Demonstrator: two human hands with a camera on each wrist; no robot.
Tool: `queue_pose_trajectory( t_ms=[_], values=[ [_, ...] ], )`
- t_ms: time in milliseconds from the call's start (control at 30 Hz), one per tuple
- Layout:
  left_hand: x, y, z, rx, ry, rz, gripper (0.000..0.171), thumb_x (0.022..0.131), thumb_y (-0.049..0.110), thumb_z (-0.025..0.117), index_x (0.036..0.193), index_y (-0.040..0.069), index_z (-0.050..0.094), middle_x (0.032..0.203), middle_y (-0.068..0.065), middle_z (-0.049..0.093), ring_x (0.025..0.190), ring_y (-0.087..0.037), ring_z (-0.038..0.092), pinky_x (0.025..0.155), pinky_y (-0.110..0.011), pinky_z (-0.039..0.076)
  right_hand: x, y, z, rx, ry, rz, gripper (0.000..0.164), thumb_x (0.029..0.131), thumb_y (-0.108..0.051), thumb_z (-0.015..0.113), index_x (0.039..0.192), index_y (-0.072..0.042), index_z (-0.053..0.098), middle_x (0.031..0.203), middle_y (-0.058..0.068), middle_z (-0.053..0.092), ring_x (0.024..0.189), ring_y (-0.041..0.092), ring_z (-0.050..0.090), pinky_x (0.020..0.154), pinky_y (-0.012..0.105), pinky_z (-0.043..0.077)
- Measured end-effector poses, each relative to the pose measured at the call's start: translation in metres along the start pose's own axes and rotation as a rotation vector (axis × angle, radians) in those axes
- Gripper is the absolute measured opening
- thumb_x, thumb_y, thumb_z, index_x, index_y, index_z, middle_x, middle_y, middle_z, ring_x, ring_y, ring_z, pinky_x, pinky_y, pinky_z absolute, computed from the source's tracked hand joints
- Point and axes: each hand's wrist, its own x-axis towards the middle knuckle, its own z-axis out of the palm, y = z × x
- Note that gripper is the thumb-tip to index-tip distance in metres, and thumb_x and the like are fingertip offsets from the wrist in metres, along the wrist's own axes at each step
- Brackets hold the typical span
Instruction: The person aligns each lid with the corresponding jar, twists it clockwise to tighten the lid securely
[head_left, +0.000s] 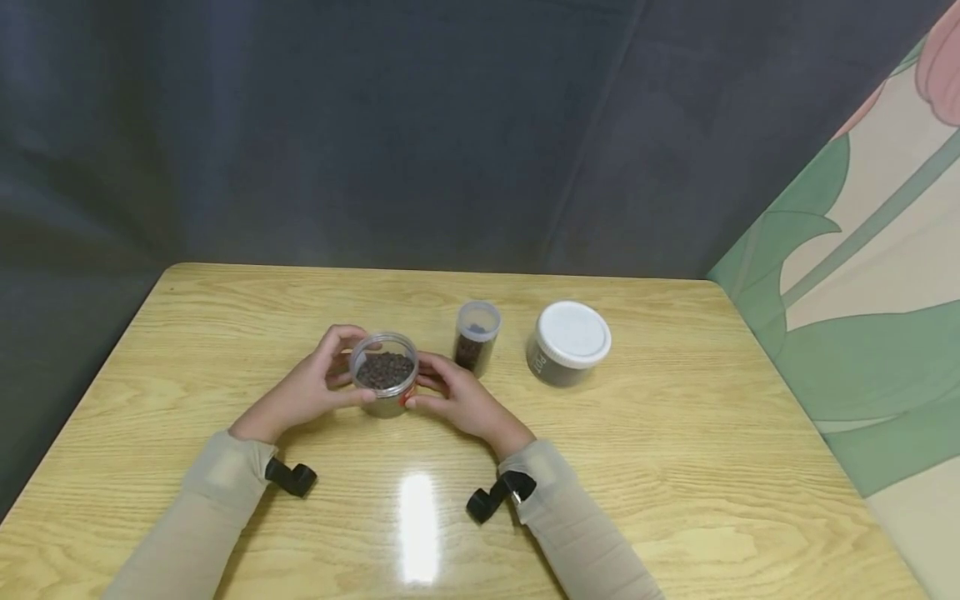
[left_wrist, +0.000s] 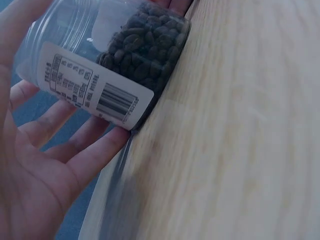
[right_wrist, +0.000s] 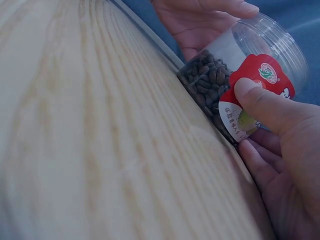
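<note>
A clear plastic jar [head_left: 387, 406] without a lid stands upright on the wooden table, partly filled with dark brown beans [head_left: 384, 371]. My left hand [head_left: 315, 385] holds it from the left, thumb at the near side and fingers round the far side. From the right, my right hand [head_left: 463, 402] grips the same jar, its thumb pressing on a red and white label [right_wrist: 262, 75]. A white barcode label [left_wrist: 95, 85] shows on the jar in the left wrist view. Right of the jar, beyond my right hand, stands a slim clear container [head_left: 474, 346] with dark contents.
A wide tub with a white lid [head_left: 574, 333] stands right of the slim container. The wooden table [head_left: 675, 467] ends at a dark curtain [head_left: 420, 142] behind. A flower-patterned wall covering [head_left: 892, 350] borders its right side.
</note>
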Motion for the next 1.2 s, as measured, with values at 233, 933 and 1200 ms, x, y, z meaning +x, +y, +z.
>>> queue_pose_trajectory(
  t_ms=[233, 933, 1200],
  values=[
    [0.0003, -0.0055, -0.004, -0.013, -0.037, 0.018, 0.074, 0.092, 0.005, 0.074, 0.152, 0.009, 0.032, 0.152, -0.022, 0.037, 0.137, -0.05, 0.041, 0.11, -0.05, 0.041, 0.0004, 0.001, 0.0, 0.009, 0.002, 0.005, 0.067, 0.091, -0.001, 0.073, 0.15, 0.002, 0.042, 0.146, 0.021, 0.051, 0.133, 0.032, 0.054, 0.109, 0.026, 0.045],
    [0.0022, -0.0003, -0.0007, -0.011, -0.027, 0.089, 0.067, 0.093, 0.006, 0.071, 0.142, 0.003, 0.025, 0.143, -0.027, 0.042, 0.128, -0.051, 0.05, 0.105, -0.042, 0.05, 0.0017, 0.0011, -0.0003, 0.017, -0.007, -0.027, 0.066, 0.092, 0.0, 0.072, 0.15, 0.003, 0.041, 0.15, 0.022, 0.047, 0.132, 0.033, 0.054, 0.108, 0.027, 0.046],
    [0.0019, -0.0043, -0.0041, -0.024, -0.039, 0.071, 0.069, 0.093, 0.007, 0.07, 0.149, 0.006, 0.031, 0.148, -0.023, 0.039, 0.133, -0.051, 0.046, 0.109, -0.046, 0.044, 0.0015, 0.0017, -0.0006, 0.034, -0.009, -0.017, 0.065, 0.093, 0.0, 0.071, 0.15, 0.003, 0.041, 0.149, 0.022, 0.048, 0.134, 0.034, 0.053, 0.11, 0.03, 0.045]
  ],
)
